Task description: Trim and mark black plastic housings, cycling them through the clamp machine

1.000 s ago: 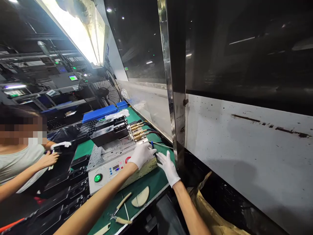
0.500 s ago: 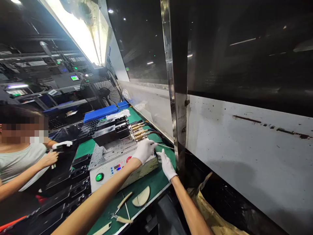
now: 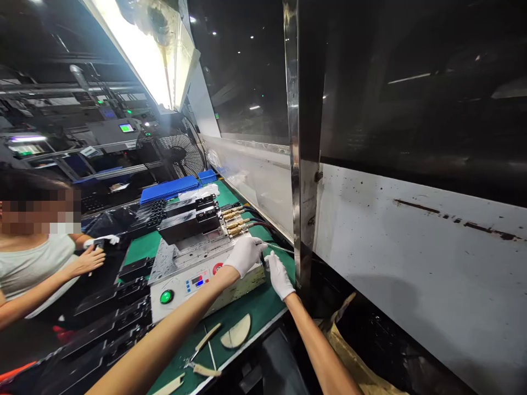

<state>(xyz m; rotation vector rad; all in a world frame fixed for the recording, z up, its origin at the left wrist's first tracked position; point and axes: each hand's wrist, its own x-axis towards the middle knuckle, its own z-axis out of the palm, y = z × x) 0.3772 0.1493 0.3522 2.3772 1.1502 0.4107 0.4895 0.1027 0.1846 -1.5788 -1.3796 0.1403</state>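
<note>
"Where is the metal box, and how do the hands stand?"

"The metal box (image 3: 181, 299) sits on the green worktop (image 3: 267, 307). The left hand (image 3: 246, 257) is bent over its right end; the right hand (image 3: 280, 275) is just beside, fingers curled. Whether either grasps anything, I cannot tell."

"What is done?"

"A black block (image 3: 185, 226) rests on top. Hoses (image 3: 258, 224) meet brass fittings (image 3: 235, 224) at the far right. The display (image 3: 198, 281) is lit."

"And left?"

"With both hands at that end, I judge handling there unfinished; how much remains is not shown. Pliers (image 3: 208, 337) lie near, untouched."
</note>
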